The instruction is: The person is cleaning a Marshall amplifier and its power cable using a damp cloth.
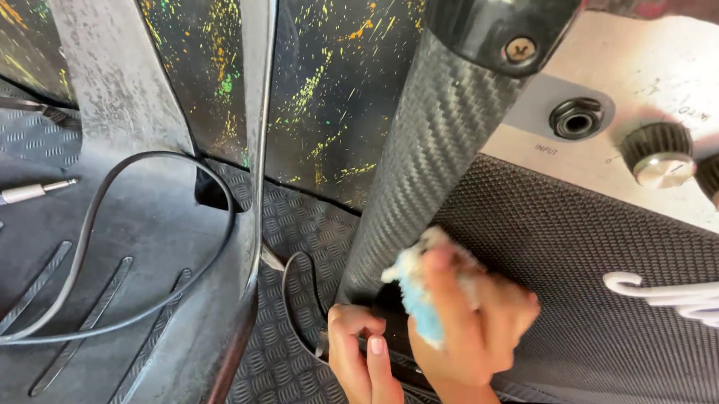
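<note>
A guitar amplifier (578, 245) fills the right side, with a black mesh grille, a carbon-pattern side (432, 148) and a pale control panel. My right hand (470, 322) grips a light blue cloth (417, 288) and presses it against the amplifier's lower front corner. My left hand (359, 369) sits just left of it, fingers curled on the bottom corner of the amplifier near a thin black cable (292, 295).
The panel has an input jack (577, 119) and two knobs (658, 155). A black cable with a metal plug (22, 193) loops over a grey metal surface (114, 277) at left. Checker-plate flooring (278, 367) lies below. A paint-splattered dark wall (335, 72) stands behind.
</note>
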